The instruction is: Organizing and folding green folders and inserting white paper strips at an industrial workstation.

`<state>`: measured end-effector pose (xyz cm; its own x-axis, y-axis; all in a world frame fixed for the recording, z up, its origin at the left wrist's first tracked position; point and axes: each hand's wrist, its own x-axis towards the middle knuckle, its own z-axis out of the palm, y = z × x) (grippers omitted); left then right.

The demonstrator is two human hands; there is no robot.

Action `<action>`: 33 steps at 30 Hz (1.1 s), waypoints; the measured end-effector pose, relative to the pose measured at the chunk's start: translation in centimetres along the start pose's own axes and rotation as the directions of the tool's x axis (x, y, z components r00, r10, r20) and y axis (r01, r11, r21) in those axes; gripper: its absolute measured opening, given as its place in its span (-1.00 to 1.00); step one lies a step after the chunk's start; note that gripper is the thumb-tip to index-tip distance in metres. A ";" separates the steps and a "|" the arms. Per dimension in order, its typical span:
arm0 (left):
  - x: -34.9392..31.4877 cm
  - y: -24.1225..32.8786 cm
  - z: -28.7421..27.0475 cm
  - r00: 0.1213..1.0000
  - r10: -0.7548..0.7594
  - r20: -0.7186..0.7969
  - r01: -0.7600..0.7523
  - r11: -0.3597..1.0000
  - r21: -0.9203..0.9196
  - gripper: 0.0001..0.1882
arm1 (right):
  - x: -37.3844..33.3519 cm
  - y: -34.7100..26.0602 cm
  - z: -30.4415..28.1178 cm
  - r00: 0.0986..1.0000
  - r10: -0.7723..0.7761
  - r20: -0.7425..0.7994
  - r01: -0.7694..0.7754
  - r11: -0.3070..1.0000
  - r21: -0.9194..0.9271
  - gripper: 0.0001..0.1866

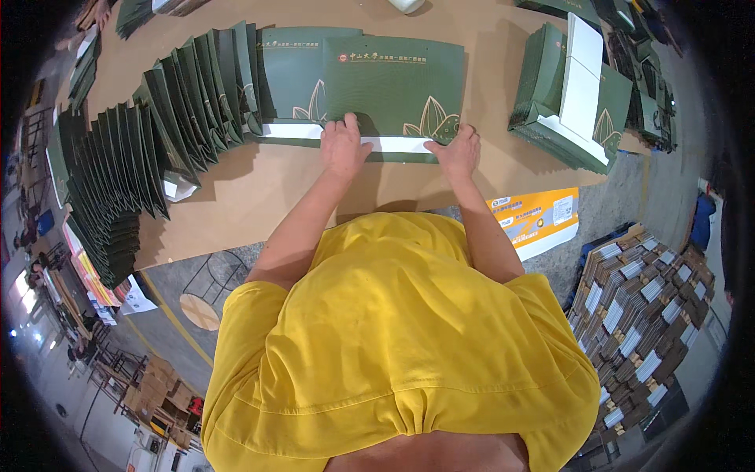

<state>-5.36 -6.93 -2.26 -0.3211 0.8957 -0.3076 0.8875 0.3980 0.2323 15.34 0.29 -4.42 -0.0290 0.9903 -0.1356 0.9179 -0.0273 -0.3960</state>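
A flat green paper bag (385, 90) with gold line drawings of leaves lies in front of me on the table. Along its near edge runs a white strip (399, 145). My left hand (344, 147) grips the strip's left part with curled fingers, its thumb pointing right. At the right end, my right hand (458, 151) closes on the same edge, thumb toward the left. Another green bag (289, 75) lies partly under this one, to its left. Further left, many similar bags (189, 102) stand fanned out in a long curving row.
A stack of green bags (539, 86) with a white card (582, 71) on top stands at the right of the brown table (487, 177). An orange and white carton (543, 220) sits below the table's near edge. Bundled flat cardboard (637, 315) is piled at the lower right; a round stool (200, 311) stands lower left.
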 end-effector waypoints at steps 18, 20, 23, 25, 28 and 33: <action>-1.4 -5.9 -1.3 0.940 -0.057 -0.335 0.040 0.998 -0.057 -0.18 | 2.1 3.3 -12.9 0.949 -0.094 0.302 -0.077 0.857 0.510 -0.39; -1.2 -4.1 -1.1 0.953 -0.081 -0.293 0.091 0.996 0.020 -0.08 | 2.3 3.9 -13.9 0.944 -0.147 0.294 -0.058 0.805 0.590 -0.40; 0.0 -2.8 -0.7 0.971 -0.179 -0.158 0.190 0.980 0.060 0.10 | 2.2 3.7 -14.0 0.948 -0.137 0.286 -0.041 0.841 0.539 -0.38; 0.8 -2.5 -0.2 0.973 -0.198 -0.118 0.211 0.971 0.114 0.08 | 1.6 4.4 -12.7 0.972 -0.072 0.221 -0.031 0.901 0.432 -0.36; 0.9 -2.5 -0.1 0.981 -0.175 -0.087 0.183 0.979 0.092 -0.03 | 0.4 4.3 -11.7 0.979 -0.099 0.179 -0.006 0.861 0.509 -0.35; 0.6 -3.4 -1.1 0.992 -0.116 -0.056 0.108 0.985 -0.135 -0.20 | -0.8 3.3 -10.4 0.989 -0.078 0.129 0.008 0.884 0.468 -0.35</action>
<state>-8.97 -7.52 -2.25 -0.4399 0.8531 -0.2805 0.7949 0.5152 0.3205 22.55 0.80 3.82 -0.1509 0.9636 -0.2206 0.6254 -0.0797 -0.7762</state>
